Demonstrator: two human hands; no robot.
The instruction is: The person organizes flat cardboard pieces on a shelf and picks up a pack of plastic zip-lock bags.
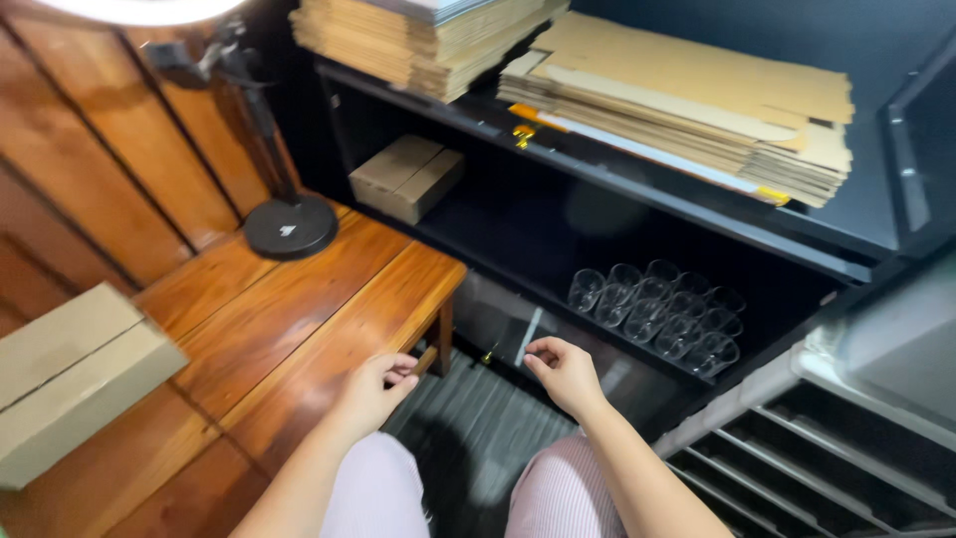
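My left hand hovers by the front edge of a wooden table, fingers loosely curled, holding nothing. My right hand is held out in front of a dark shelf unit, fingers partly bent and apart, with nothing in it. Just beyond the right hand, a cluster of several clear glasses stands on the lower shelf. My knees in pale trousers show at the bottom.
Stacks of flattened cardboard lie on the upper shelf. A small closed cardboard box sits on the lower shelf at the left. Another box rests on the table's left side. A lamp stand with a round black base stands at the table's back.
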